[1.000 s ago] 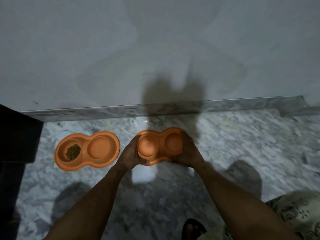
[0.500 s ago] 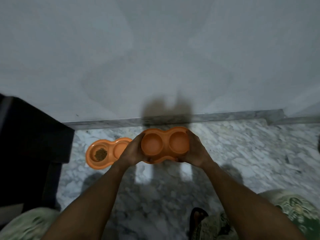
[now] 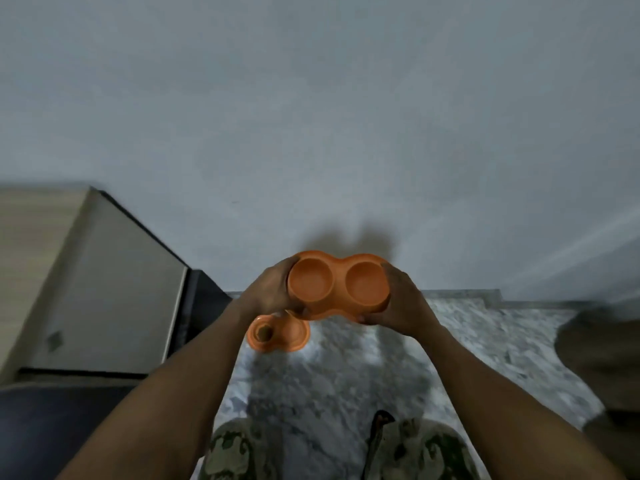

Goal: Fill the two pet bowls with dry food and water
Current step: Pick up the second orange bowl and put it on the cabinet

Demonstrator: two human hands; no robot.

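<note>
I hold an orange double pet bowl (image 3: 337, 284) in the air in front of me, both of its wells empty. My left hand (image 3: 268, 292) grips its left end and my right hand (image 3: 403, 299) grips its right end, thumbs under the near edge. A second orange double bowl (image 3: 287, 336) lies on the marble floor below and to the left, partly hidden by my left wrist; its left well holds a little brown dry food.
A pale wall (image 3: 311, 133) rises straight ahead above a marble skirting (image 3: 460, 294). A beige cabinet with a dark edge (image 3: 104, 278) stands at the left. A dark blurred object (image 3: 602, 351) sits at the right edge. My camouflage-patterned trousers (image 3: 415, 452) show at the bottom.
Both hands have lifted the empty double bowl well off the floor. The view has risen and shifted, so the other bowl now appears smaller and under my left wrist.
</note>
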